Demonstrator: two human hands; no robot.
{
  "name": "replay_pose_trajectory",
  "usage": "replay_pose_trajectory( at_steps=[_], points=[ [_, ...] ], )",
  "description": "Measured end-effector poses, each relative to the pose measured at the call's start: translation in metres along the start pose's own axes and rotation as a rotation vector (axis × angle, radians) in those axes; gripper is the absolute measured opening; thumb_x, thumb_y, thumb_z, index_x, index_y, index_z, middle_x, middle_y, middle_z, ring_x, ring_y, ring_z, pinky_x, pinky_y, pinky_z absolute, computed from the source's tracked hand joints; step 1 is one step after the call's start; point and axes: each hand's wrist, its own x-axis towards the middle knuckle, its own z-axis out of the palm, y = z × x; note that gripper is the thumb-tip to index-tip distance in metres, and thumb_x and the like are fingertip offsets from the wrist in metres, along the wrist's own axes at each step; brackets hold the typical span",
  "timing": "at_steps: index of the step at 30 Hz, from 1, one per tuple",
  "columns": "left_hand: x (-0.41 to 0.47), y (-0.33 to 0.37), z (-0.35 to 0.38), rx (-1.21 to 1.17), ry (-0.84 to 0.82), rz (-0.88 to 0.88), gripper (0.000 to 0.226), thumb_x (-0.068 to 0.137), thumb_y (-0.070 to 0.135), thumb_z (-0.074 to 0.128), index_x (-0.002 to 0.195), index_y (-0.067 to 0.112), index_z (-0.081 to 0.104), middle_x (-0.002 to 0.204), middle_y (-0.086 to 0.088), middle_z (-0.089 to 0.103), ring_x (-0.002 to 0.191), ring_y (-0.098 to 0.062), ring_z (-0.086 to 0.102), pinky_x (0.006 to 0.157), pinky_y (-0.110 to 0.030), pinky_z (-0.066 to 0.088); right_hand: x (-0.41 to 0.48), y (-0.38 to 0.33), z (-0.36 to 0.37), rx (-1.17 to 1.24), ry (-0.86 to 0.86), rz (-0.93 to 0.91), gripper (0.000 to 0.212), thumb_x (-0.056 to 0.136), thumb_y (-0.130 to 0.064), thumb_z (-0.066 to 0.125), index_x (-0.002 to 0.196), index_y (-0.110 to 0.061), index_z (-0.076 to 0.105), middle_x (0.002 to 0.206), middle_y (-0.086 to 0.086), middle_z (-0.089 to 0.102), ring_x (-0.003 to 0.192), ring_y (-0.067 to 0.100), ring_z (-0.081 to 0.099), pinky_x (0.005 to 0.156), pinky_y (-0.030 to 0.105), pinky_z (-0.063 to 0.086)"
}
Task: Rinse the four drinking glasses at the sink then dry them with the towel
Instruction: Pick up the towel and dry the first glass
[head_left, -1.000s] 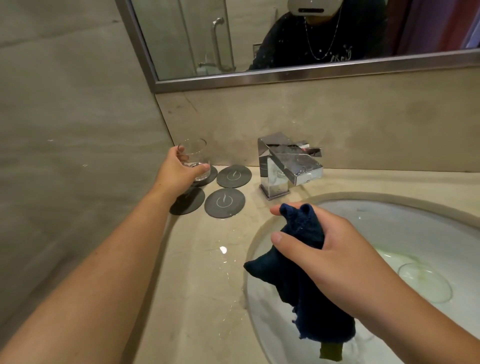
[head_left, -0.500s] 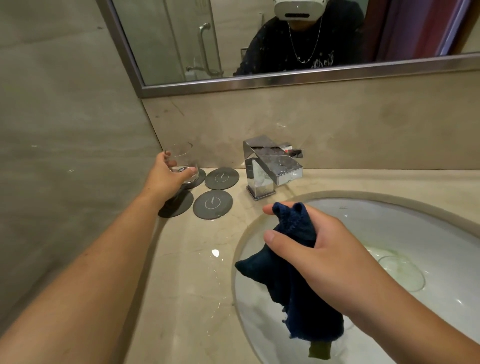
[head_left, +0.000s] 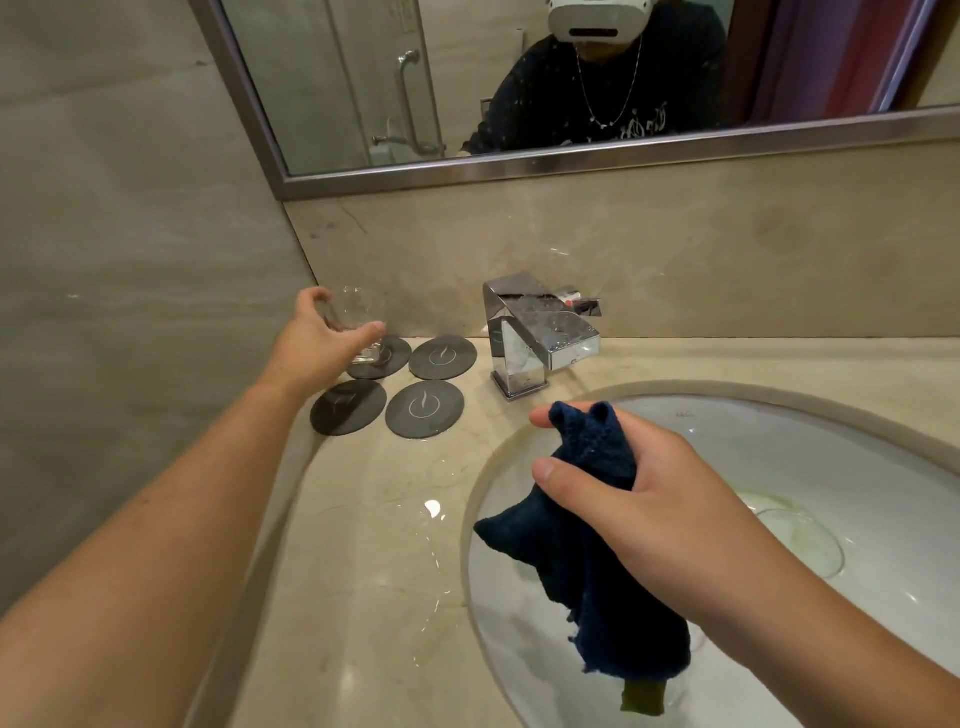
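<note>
Glass (head_left: 353, 312) and towel (head_left: 613, 613) held at a sink (head_left: 779, 441).
Left hand (head_left: 317, 345) grasps the glass at the wall-corner coaster (head_left: 392, 358); right hand (head_left: 649, 499) clutches the towel above the sink's left rim.

Beige stone walls (head_left: 130, 234) and a steel-framed mirror (head_left: 337, 78) rise behind a glossy, wet marble counter (head_left: 374, 571)

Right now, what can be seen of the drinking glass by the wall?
The drinking glass is a short, clear tumbler with a thick base, upright and apparently empty. The left hand grips it, thumb and fingers curled round its sides. Its base is at the back-left coaster; whether it rests there or hovers is unclear.
</note>
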Motion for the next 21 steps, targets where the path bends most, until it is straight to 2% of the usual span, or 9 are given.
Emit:
replay_pose_trajectory(
  at_steps=[5, 7, 11, 16, 19, 21],
  points=[
    [-0.008, 0.017, -0.012, 0.105, 0.023, 0.013, 0.072, 0.082, 0.050, 0.083, 0.130, 0.020, 0.039, 0.092, 0.004, 0.061, 0.092, -0.026, 0.063, 0.071, -0.034, 0.043, -0.001, -0.001, 0.002, 0.011, -0.015, -0.001, 0.019, 0.094, -0.035, 0.072, 0.108, -0.047, 0.069, 0.094, -0.014, 0.076, 0.085, 0.005, 0.074, 0.090, 0.035, 0.061],
    [-0.007, 0.018, -0.013, 0.132, -0.004, 0.014, 0.065, 0.082, 0.051, 0.082, 0.125, 0.021, 0.043, 0.098, -0.002, 0.068, 0.092, -0.028, 0.068, 0.065, -0.032, 0.044, -0.001, -0.001, 0.002, 0.019, -0.015, 0.005, 0.021, 0.094, -0.035, 0.072, 0.110, -0.049, 0.069, 0.094, -0.016, 0.076, 0.085, 0.003, 0.074, 0.091, 0.035, 0.061],
    [-0.005, 0.016, -0.008, 0.195, -0.035, 0.041, 0.057, 0.090, 0.054, 0.074, 0.128, 0.019, 0.050, 0.115, -0.007, 0.067, 0.098, -0.030, 0.066, 0.077, -0.034, 0.045, -0.002, 0.000, 0.005, 0.035, -0.012, 0.017, 0.017, 0.093, -0.035, 0.071, 0.105, -0.048, 0.070, 0.093, -0.009, 0.078, 0.084, 0.009, 0.075, 0.093, 0.041, 0.061],
    [0.000, 0.016, -0.004, 0.212, -0.055, 0.011, 0.059, 0.091, 0.057, 0.072, 0.130, 0.018, 0.050, 0.125, -0.010, 0.067, 0.096, -0.031, 0.069, 0.080, -0.039, 0.055, -0.004, 0.001, 0.003, 0.053, -0.013, 0.024, 0.019, 0.090, -0.037, 0.071, 0.104, -0.049, 0.070, 0.092, -0.008, 0.078, 0.082, 0.011, 0.077, 0.093, 0.043, 0.061],
    [0.004, 0.023, -0.008, 0.250, -0.024, 0.046, 0.063, 0.088, 0.051, 0.078, 0.131, 0.014, 0.050, 0.131, -0.008, 0.064, 0.106, -0.030, 0.062, 0.084, -0.034, 0.044, -0.003, 0.002, 0.001, 0.059, -0.010, 0.026, 0.021, 0.091, -0.037, 0.071, 0.107, -0.050, 0.071, 0.091, -0.011, 0.079, 0.082, 0.009, 0.077, 0.092, 0.040, 0.061],
    [0.008, 0.030, -0.010, 0.280, -0.015, 0.034, 0.071, 0.085, 0.051, 0.082, 0.133, 0.012, 0.047, 0.124, -0.010, 0.064, 0.102, -0.029, 0.058, 0.081, -0.034, 0.041, -0.001, 0.003, 0.000, 0.058, -0.006, 0.030, 0.021, 0.091, -0.037, 0.071, 0.108, -0.049, 0.071, 0.090, -0.014, 0.079, 0.082, 0.006, 0.076, 0.091, 0.037, 0.061]
  ],
)
